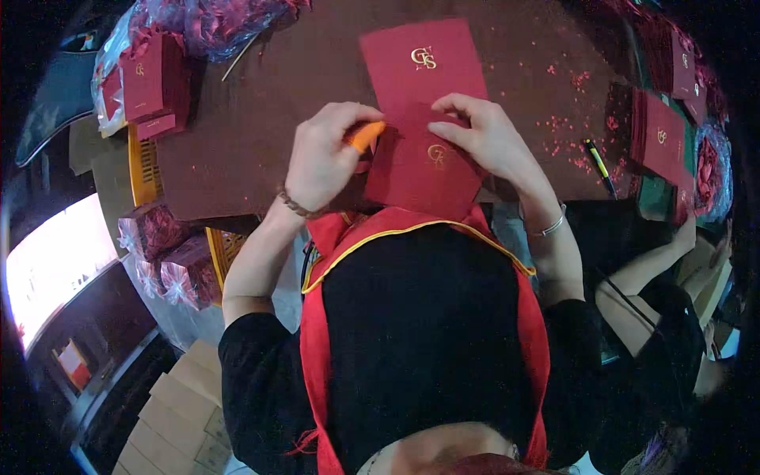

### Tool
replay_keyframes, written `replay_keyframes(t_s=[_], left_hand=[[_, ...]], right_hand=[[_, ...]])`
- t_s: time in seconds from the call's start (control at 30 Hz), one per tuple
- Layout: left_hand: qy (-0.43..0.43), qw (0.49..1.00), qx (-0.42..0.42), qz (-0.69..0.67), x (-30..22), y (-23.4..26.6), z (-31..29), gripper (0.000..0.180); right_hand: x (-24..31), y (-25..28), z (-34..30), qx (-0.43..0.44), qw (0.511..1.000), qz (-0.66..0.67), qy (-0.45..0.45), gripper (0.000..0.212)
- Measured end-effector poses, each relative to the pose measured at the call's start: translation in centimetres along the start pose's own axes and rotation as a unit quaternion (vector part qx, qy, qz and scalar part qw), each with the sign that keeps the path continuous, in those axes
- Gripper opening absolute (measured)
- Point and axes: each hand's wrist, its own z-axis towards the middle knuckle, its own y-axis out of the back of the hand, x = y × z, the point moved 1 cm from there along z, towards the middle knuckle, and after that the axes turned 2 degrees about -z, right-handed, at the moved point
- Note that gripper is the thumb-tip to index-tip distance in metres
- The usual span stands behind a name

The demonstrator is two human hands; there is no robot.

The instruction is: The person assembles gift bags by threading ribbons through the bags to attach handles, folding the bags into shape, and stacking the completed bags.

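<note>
In front of me lies a flat red card piece [423,75] with a gold emblem. A second emblem shows on its lower part, and the lower end reaches my red apron [380,241] with yellow trim. My left hand [324,154] is at its left edge, thumb and forefinger drawn close together. Something orange [365,137], perhaps a finger cover, shows at the thumb; whatever the fingers grip is hidden. Over the middle of the card my right hand [487,138] has its thumb and forefinger a little apart, with nothing visible between them.
Stacks of similar red pieces stand at the left [148,79] and right [659,134] of the brown table [293,71]. Red scraps [582,79] and a yellow-black pen [600,166] lie on the right. Plastic-wrapped bundles [190,269] sit lower left. Another person's arm [649,261] reaches in at right.
</note>
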Motion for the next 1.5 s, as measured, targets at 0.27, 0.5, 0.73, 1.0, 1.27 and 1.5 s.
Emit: replay_keyframes(t_s=[0.27,0.5,0.73,1.0,1.27,1.5], left_hand=[[-0.18,0.962,-0.096,0.182,0.4,-3.6,0.2,0.016],[-0.19,0.95,-0.108,0.224,0.2,-4.5,0.0,0.018],[-0.189,0.946,-0.133,0.23,0.0,-4.9,0.1,0.015],[-0.198,0.927,-0.103,0.302,-1.1,-5.1,0.0,0.011],[-0.256,0.899,-0.06,0.351,-1.4,-5.3,0.1,0.013],[-0.117,0.985,0.043,0.117,0.3,-2.1,2.0,0.014]], right_hand=[[-0.5,-0.4,-0.1,0.025,0.998,0.058,-0.027,0.034],[-1.0,-0.8,-0.3,0.024,0.998,0.054,-0.007,0.037],[0.1,-0.5,-0.6,0.047,0.999,0.017,-0.018,0.035],[0.9,-1.0,-1.2,-0.007,0.998,-0.057,0.008,0.033],[1.3,-1.4,-1.9,-0.017,0.997,-0.081,-0.012,0.031],[1.0,-1.7,-2.0,-0.026,0.999,-0.032,0.011,0.029]])
